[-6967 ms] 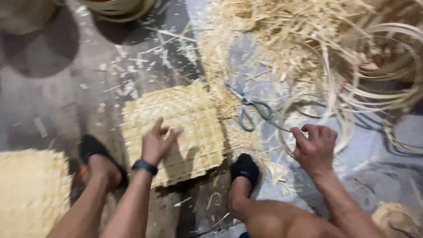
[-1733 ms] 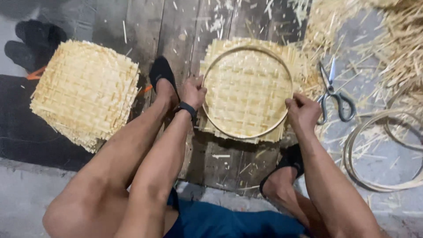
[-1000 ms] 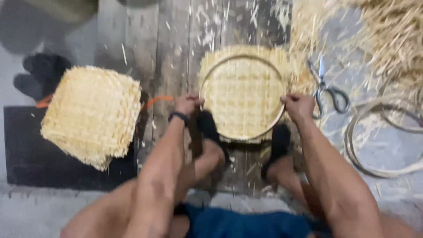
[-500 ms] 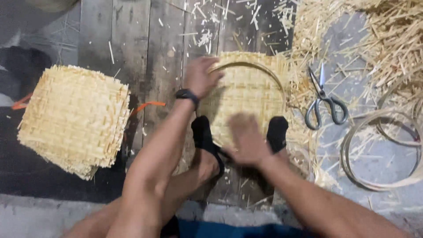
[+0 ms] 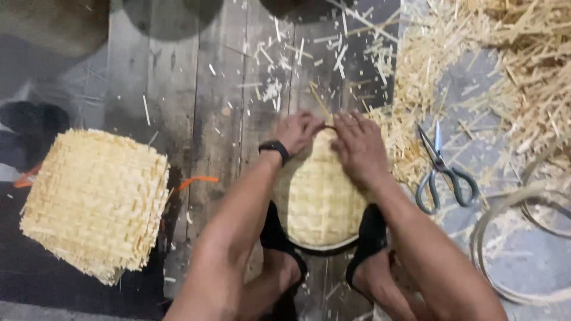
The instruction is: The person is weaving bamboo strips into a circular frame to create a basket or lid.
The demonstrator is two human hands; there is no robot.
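Note:
A woven bamboo mat with a round hoop (image 5: 318,202) lies on the plank floor between my two feet. My left hand (image 5: 297,132), with a black wristband, grips the far rim of the hoop. Close beside it, my right hand (image 5: 357,145) presses on the same far edge. Both hands meet at the top of the hoop, fingers curled over the rim. My forearms cover part of the mat.
A stack of square woven mats (image 5: 95,202) sits at the left. Scissors (image 5: 443,172) lie right of the hoop. Loose bamboo strips (image 5: 511,77) pile up at the upper right, and spare hoops (image 5: 523,244) lie at the right edge.
My hands have moved from the sides of the hoop to its far edge, where they now sit together. My feet hold the near side.

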